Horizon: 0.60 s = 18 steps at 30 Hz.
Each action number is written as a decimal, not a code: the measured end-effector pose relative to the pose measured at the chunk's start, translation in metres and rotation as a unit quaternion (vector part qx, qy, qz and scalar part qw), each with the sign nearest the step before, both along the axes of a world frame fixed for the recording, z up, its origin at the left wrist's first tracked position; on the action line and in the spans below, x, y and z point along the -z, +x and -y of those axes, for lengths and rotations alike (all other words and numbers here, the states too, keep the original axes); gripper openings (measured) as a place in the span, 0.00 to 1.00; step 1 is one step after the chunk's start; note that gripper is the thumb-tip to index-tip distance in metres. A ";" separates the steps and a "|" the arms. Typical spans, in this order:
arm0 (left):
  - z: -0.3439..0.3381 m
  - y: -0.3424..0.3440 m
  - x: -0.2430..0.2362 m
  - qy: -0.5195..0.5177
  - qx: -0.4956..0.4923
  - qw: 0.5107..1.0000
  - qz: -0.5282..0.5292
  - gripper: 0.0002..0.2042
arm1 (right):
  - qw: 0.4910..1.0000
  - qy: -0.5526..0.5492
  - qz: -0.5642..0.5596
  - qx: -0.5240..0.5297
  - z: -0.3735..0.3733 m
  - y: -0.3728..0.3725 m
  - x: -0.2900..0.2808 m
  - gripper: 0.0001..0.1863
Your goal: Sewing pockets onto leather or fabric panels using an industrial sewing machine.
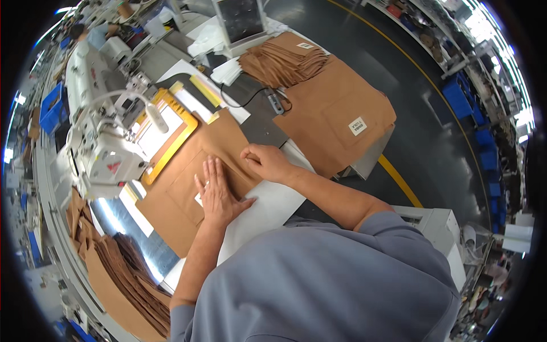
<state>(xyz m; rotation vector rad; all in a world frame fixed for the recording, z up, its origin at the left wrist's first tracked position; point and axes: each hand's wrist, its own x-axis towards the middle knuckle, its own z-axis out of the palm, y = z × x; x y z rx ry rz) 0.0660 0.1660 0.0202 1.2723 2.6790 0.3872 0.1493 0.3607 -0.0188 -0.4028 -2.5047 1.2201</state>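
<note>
Grey shirt [325, 279] nearest, the left hand [216, 196], fingers spread, could skew brown cloth [166, 212] by pressing unevenly; right hand [272, 164] curled, pinch unclear.

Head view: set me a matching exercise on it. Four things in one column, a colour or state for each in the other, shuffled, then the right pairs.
Things
1. Left hand
2. Frame
3. Right hand
4. Shirt

Colours and states
A. Fingers curled
B. Grey
C. Fingers stretched out on the brown panel
D. Yellow

Right pairs: 1-C, 2-D, 3-A, 4-B
</note>
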 end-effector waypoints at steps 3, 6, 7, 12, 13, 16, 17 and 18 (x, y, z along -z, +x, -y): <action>-0.003 -0.005 0.017 0.045 0.001 0.999 0.014 0.61 | 0.991 -0.123 -0.046 0.003 0.018 -0.004 -0.015 0.09; 0.001 -0.014 0.024 0.111 -0.005 0.994 0.012 0.53 | 0.984 -0.160 -0.083 -0.010 0.024 -0.010 -0.031 0.10; 0.004 -0.019 0.026 0.138 0.013 0.990 0.008 0.46 | 0.980 -0.196 -0.039 -0.026 0.027 -0.013 -0.042 0.09; 0.023 -0.028 0.029 0.141 0.006 0.990 0.029 0.30 | 0.983 -0.172 -0.052 -0.028 0.029 -0.034 -0.042 0.10; 0.027 -0.033 0.036 0.165 0.009 0.986 0.015 0.28 | 0.983 -0.174 -0.058 0.009 0.026 -0.037 -0.047 0.13; 0.038 -0.032 0.037 0.250 -0.031 0.965 0.078 0.23 | 0.995 -0.040 -0.048 0.075 -0.019 -0.041 -0.035 0.16; 0.040 -0.030 0.034 0.308 -0.069 0.936 0.153 0.20 | 0.994 0.029 -0.038 0.103 -0.038 -0.042 -0.027 0.17; 0.045 -0.035 0.040 0.308 -0.072 0.936 0.154 0.20 | 0.994 0.030 -0.036 0.100 -0.053 -0.044 -0.023 0.17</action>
